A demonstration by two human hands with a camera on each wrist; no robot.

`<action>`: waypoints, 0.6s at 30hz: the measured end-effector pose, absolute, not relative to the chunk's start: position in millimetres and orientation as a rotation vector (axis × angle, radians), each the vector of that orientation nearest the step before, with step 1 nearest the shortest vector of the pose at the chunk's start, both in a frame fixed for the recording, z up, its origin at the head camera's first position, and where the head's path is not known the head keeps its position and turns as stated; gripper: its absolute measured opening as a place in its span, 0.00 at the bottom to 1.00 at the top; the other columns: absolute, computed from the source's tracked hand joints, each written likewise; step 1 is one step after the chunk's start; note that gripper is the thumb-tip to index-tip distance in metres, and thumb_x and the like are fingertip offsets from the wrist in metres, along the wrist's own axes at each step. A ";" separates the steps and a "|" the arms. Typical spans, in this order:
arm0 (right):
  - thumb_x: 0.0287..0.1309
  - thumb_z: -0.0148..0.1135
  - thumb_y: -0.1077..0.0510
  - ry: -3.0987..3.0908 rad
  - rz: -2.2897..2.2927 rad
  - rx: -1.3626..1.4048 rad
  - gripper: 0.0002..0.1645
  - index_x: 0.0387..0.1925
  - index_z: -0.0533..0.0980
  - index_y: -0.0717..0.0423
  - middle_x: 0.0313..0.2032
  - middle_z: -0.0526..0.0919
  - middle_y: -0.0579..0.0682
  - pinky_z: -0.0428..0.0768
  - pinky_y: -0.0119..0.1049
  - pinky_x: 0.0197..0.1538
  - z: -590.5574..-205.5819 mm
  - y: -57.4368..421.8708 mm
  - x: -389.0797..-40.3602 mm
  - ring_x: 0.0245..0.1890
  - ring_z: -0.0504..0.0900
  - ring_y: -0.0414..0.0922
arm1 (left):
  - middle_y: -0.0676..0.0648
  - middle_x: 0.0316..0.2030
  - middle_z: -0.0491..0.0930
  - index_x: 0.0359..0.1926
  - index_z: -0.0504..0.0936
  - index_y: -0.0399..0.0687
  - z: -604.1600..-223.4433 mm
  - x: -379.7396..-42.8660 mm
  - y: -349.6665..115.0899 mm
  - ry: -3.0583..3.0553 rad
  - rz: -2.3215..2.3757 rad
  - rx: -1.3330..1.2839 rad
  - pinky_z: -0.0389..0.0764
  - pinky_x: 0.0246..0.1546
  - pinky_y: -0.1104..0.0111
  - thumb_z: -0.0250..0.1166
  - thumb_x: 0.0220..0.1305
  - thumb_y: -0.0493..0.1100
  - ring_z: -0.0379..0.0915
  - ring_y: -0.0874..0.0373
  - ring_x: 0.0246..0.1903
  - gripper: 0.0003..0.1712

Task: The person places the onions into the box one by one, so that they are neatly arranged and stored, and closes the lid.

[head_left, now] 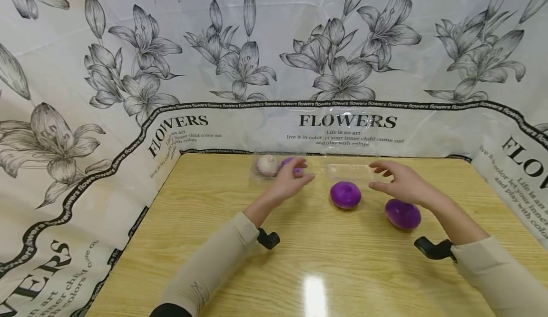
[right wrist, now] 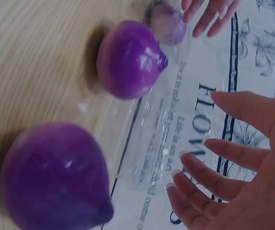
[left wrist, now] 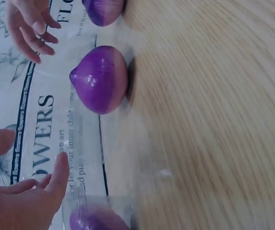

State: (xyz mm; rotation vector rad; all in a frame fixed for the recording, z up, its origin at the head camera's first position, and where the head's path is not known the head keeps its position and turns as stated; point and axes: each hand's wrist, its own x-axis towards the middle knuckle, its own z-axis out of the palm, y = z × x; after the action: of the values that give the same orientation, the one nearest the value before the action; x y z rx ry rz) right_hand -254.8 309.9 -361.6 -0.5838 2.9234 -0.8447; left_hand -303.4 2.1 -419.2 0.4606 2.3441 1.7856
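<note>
In the head view my left hand hovers close to a clear plastic box, fingers apart and nothing in its grasp. Inside that box are a whitish bulb like garlic and a purple onion, partly hidden by the hand. To the right stands another clear plastic box with its lid raised. My right hand is held at that box's right side, fingers spread, holding nothing. One shiny purple onion sits before the box; a second onion lies beneath the right hand.
The wooden table backs onto a white curtain printed with flowers and lettering. Its folds also border the table at left and right. A dark wrist mount sticks out from each sleeve.
</note>
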 end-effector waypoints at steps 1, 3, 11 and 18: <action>0.68 0.66 0.53 2.918 -0.836 -0.584 0.36 0.68 0.67 0.71 0.59 0.75 0.73 0.80 0.65 0.54 -362.8 315.4 -254.3 0.56 0.75 0.68 | 0.40 0.67 0.71 0.74 0.65 0.41 -418.8 -304.1 7.2 2.336 1.766 0.445 0.86 0.55 0.63 0.66 0.72 0.44 0.77 0.48 0.59 0.35; 0.67 0.67 0.52 2.890 -0.821 -0.577 0.39 0.69 0.65 0.71 0.60 0.73 0.74 0.79 0.67 0.55 -366.3 326.6 -251.9 0.58 0.74 0.69 | 0.40 0.69 0.70 0.75 0.62 0.39 -417.8 -306.0 17.5 2.327 1.715 0.420 0.86 0.56 0.62 0.63 0.75 0.45 0.78 0.47 0.59 0.35; 0.63 0.71 0.48 2.731 -0.852 -0.493 0.50 0.73 0.58 0.72 0.65 0.65 0.77 0.76 0.71 0.57 -390.7 365.5 -237.6 0.62 0.66 0.75 | 0.35 0.61 0.73 0.70 0.64 0.26 -421.2 -318.0 53.7 2.416 1.524 0.333 0.82 0.59 0.59 0.59 0.74 0.38 0.74 0.44 0.59 0.30; 0.60 0.73 0.51 2.640 -0.936 -0.465 0.52 0.75 0.56 0.67 0.67 0.63 0.77 0.81 0.59 0.57 -410.3 389.9 -222.1 0.62 0.69 0.74 | 0.42 0.39 0.79 0.73 0.59 0.23 -431.1 -325.7 79.9 2.293 1.669 0.154 0.74 0.30 0.70 0.56 0.67 0.28 0.74 0.54 0.35 0.35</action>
State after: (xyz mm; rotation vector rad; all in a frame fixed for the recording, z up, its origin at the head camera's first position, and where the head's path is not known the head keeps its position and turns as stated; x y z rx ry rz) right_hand -222.1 389.9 -410.3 -0.4651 2.6405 -0.9355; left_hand -325.7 79.9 -431.1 0.1542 2.2934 1.6694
